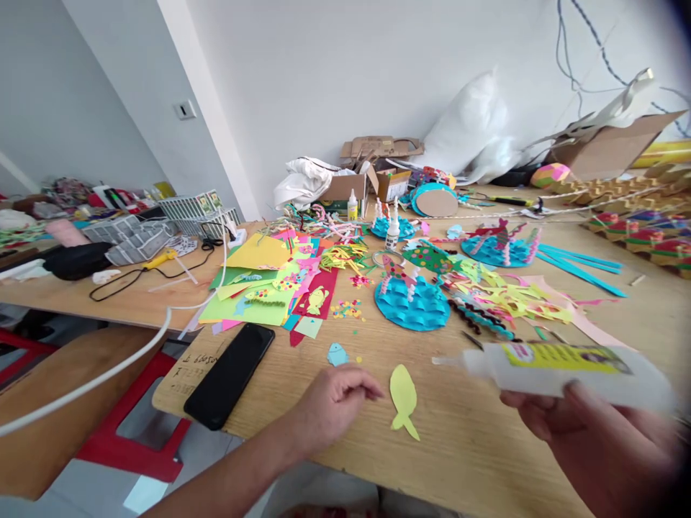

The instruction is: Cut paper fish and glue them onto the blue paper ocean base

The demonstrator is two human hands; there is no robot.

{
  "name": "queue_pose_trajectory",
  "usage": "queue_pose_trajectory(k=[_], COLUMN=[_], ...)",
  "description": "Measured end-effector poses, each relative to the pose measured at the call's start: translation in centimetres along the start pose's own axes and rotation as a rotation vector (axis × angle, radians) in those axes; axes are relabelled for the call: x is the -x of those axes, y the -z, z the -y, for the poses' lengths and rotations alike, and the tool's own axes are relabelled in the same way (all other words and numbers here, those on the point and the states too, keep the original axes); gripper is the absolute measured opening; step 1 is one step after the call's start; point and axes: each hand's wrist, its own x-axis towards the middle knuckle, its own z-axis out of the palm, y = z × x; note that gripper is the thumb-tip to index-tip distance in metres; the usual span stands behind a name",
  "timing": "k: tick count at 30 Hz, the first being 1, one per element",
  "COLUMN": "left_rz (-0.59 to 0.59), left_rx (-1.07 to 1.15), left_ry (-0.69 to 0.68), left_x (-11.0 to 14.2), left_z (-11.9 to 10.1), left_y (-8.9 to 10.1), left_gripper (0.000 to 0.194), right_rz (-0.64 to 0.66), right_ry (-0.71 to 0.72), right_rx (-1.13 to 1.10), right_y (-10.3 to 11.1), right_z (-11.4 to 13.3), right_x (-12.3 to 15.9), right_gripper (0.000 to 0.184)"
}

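My right hand [599,439] is wrapped round a white squeeze bottle of glue [566,370] with a yellow label. The bottle lies sideways in the air over the table's right front, its thin nozzle pointing left. A yellow-green paper fish [404,396] lies flat on the table, tail toward me, between my two hands. Just left of the fish rests my left hand [337,403], its fingers curled together with nothing showing in them. Behind that hand lies a small blue paper fish [337,354], partly covered by it.
A black phone [231,375] lies at the left front corner. Coloured paper sheets [253,288] are piled behind it. A blue scalloped base [413,309] with a paper fish stands mid-table, near paper strips [518,295]. A white cable [134,356] hangs across the left side.
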Motion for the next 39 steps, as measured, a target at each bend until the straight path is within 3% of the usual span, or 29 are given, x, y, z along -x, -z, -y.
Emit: queue_pose_trajectory(k=[3, 6, 10, 16, 24, 30, 39], left_rz=[-0.019, 0.031, 0.145, 0.186, 0.144, 0.130, 0.007], left_rx=[-0.371, -0.597, -0.732, -0.828, -0.843, -0.812, -0.654], left_ry=[-0.238, -0.416, -0.539, -0.593, -0.592, -0.620, -0.557], left_x=[0.0, -0.1, -0.4, -0.7, -0.6, -0.4, -0.7], left_z=[1.1, 1.6, 1.5, 2.0, 2.7, 2.8, 2.4], left_y=[1.0, 0.9, 0.1, -0.9, -1.4, -1.3, -1.0], left_gripper=[0.034, 0.036, 0.036, 0.029, 0.029, 0.029, 0.028], right_rz=[-0.007, 0.033, 0.077, 0.260, 0.332, 0.306, 0.218], right_ry=[-0.199, -0.187, -0.161, -0.102, 0.002, 0.031, -0.039], right_rx=[-0.049, -0.011, 0.071, 0.148, 0.203, 0.204, 0.094], right_y=[-1.6, -2.1, -1.8, -3.2, -3.7, -3.9, -4.1], right_z=[1.8, 1.6, 0.8, 1.6, 0.6, 0.2, 0.7], right_x=[0.2, 0.0, -0.3, -0.2, 0.0, -0.2, -0.2], right_gripper=[0.024, 0.031, 0.036, 0.032, 0.033, 0.032, 0.039])
